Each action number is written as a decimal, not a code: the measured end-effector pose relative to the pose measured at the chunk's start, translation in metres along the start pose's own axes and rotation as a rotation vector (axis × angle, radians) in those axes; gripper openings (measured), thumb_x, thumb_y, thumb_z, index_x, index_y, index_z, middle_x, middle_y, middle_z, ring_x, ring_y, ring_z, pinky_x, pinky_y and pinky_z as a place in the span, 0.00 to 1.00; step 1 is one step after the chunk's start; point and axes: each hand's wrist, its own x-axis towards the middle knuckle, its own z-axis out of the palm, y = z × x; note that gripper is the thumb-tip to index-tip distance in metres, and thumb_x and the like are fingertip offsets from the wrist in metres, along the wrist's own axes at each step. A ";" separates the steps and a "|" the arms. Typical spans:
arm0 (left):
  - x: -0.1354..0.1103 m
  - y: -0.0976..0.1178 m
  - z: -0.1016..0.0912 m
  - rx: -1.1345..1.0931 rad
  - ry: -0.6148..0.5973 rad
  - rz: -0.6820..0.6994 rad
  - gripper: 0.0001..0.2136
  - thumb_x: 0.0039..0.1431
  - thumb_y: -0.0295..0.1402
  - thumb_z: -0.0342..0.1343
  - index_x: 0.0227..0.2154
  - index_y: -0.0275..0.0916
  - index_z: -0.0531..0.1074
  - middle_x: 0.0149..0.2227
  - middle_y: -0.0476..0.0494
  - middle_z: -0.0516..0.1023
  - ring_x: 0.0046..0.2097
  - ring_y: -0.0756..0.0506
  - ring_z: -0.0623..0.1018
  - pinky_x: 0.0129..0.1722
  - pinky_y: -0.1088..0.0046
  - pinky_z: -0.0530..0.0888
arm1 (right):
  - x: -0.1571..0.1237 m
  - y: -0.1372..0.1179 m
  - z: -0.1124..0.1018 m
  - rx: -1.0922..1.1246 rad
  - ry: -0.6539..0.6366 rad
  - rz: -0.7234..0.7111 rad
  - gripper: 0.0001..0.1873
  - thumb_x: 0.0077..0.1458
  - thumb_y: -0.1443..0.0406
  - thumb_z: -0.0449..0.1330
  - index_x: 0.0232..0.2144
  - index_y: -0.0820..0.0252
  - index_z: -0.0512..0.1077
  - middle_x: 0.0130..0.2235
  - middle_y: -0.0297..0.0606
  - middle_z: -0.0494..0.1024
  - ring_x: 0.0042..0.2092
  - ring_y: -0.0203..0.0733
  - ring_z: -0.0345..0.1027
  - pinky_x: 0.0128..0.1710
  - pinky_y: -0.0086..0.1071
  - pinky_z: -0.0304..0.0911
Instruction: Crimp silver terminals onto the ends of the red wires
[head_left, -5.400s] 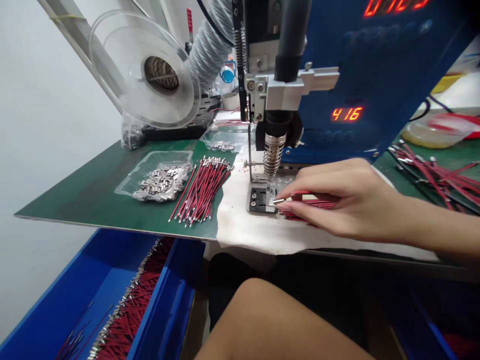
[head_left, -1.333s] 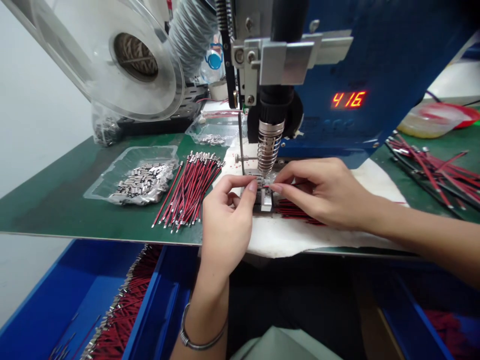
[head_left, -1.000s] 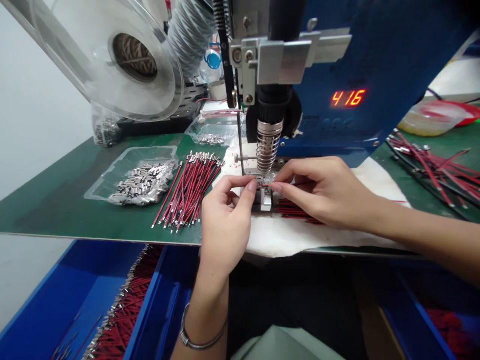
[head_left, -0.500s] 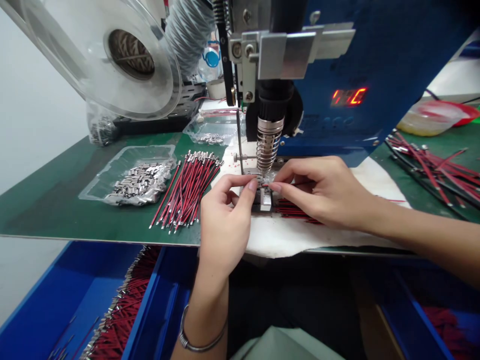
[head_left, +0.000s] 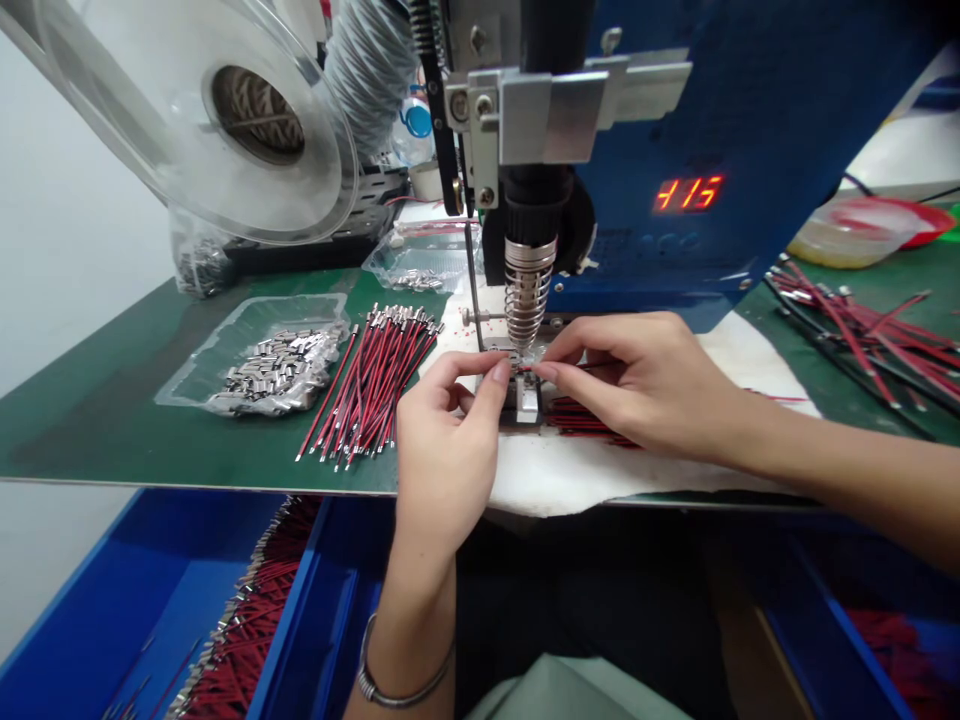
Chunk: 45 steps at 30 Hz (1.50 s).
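My left hand pinches thumb and forefinger at the small metal fixture under the machine's coiled tip; what it pinches is too small to make out. From the right, my right hand pinches a thin red wire and holds its end at the same fixture. A loose pile of red wires lies under my right hand on the white cloth.
A bundle of red and black wires and a clear tray of small metal terminals lie left on the green table. A blue machine shows red digits. Blue bins with wires sit below; more wires lie at right.
My left hand came up to the fixture since the oldest frame. The machine's red display flickered from 416 to other digits. Both hands have stayed at the fixture over the last second.
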 end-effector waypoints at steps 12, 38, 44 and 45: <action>-0.001 0.001 0.000 0.010 0.000 0.007 0.09 0.67 0.41 0.70 0.39 0.40 0.87 0.27 0.48 0.78 0.29 0.48 0.76 0.29 0.74 0.70 | -0.001 0.001 0.003 -0.025 0.022 -0.028 0.09 0.68 0.63 0.63 0.34 0.54 0.81 0.31 0.36 0.84 0.27 0.42 0.71 0.31 0.37 0.65; -0.002 0.000 0.000 0.017 0.019 -0.020 0.11 0.65 0.43 0.71 0.41 0.40 0.87 0.26 0.48 0.77 0.27 0.48 0.74 0.27 0.74 0.69 | -0.001 -0.002 0.001 -0.017 0.027 0.037 0.09 0.68 0.62 0.65 0.33 0.55 0.81 0.28 0.33 0.84 0.25 0.40 0.70 0.29 0.36 0.61; -0.002 0.000 0.000 0.030 0.017 -0.008 0.10 0.66 0.41 0.70 0.42 0.40 0.87 0.24 0.49 0.74 0.28 0.48 0.74 0.27 0.75 0.70 | 0.000 -0.002 0.002 0.014 0.024 0.050 0.09 0.68 0.62 0.66 0.34 0.56 0.82 0.28 0.33 0.83 0.24 0.39 0.69 0.32 0.35 0.64; -0.001 0.000 0.000 0.031 0.017 -0.006 0.10 0.66 0.41 0.70 0.42 0.40 0.87 0.24 0.49 0.74 0.28 0.48 0.74 0.27 0.75 0.70 | 0.000 -0.002 0.001 0.020 0.024 0.057 0.09 0.68 0.62 0.66 0.33 0.56 0.82 0.28 0.33 0.83 0.24 0.39 0.69 0.32 0.35 0.64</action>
